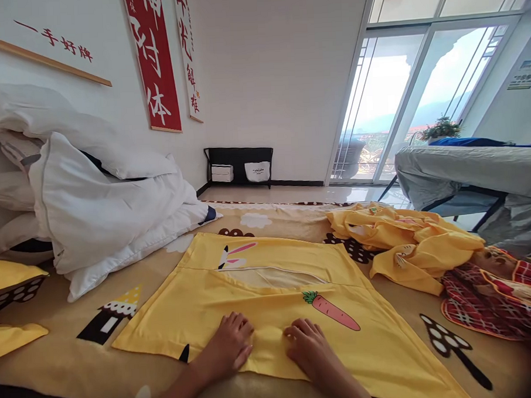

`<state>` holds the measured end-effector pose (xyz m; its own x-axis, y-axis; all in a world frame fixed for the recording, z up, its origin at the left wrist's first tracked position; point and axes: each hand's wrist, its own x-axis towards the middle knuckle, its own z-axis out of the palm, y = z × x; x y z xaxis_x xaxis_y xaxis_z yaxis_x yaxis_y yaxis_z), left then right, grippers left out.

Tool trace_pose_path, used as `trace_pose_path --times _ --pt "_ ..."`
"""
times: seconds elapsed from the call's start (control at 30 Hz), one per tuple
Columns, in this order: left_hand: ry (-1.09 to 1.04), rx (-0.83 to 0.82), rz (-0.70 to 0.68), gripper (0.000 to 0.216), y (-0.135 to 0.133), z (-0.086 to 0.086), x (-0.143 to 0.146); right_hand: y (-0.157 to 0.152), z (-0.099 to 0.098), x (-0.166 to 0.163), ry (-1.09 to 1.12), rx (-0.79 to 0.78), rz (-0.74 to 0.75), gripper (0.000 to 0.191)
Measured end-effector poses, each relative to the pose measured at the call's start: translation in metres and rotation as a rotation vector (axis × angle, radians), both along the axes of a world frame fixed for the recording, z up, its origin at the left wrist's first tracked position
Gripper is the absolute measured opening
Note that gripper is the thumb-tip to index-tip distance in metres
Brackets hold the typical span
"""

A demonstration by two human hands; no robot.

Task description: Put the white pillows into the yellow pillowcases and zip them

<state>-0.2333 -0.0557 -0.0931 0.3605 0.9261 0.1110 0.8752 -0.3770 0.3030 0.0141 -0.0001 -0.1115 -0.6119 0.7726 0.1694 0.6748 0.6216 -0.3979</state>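
Observation:
A yellow pillowcase (270, 298) with a carrot print and a rabbit print lies flat on the patterned bed sheet (79, 359). My left hand (230, 344) rests palm down on its near edge, fingers slightly bent and apart. My right hand (309, 344) presses on the cloth just beside it, fingers curled over a small fold in the fabric. The two hands sit close together with a narrow gap between them.
A heap of white duvets and pillows (85, 201) lies at the left. Crumpled yellow fabric (408, 239) and a red plaid cloth (494, 300) lie at the right. A grey covered frame (471, 172) stands by the glass doors. A black rack (240, 165) sits against the far wall.

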Motion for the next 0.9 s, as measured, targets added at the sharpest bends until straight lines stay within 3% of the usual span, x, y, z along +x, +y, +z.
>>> trace_pose_path --times 0.13,0.43,0.57,0.8,0.9 --pt "0.021 -0.033 0.009 0.011 0.002 -0.003 0.001 -0.002 0.001 -0.001 0.007 -0.007 0.017 0.011" --pt "-0.101 -0.123 -0.057 0.006 -0.003 0.022 0.003 -0.007 0.015 0.004 0.016 0.008 0.138 0.016" --pt "-0.094 -0.146 -0.113 0.009 -0.008 0.029 0.004 -0.011 0.018 0.002 0.028 0.018 0.118 0.012" --pt "-0.101 -0.203 -0.154 0.007 -0.011 0.031 0.003 -0.013 0.01 -0.001 -0.005 0.045 0.153 0.012" --pt "-0.119 -0.224 -0.138 0.007 -0.012 0.032 0.004 -0.011 0.003 0.002 0.049 0.032 0.1 0.009"
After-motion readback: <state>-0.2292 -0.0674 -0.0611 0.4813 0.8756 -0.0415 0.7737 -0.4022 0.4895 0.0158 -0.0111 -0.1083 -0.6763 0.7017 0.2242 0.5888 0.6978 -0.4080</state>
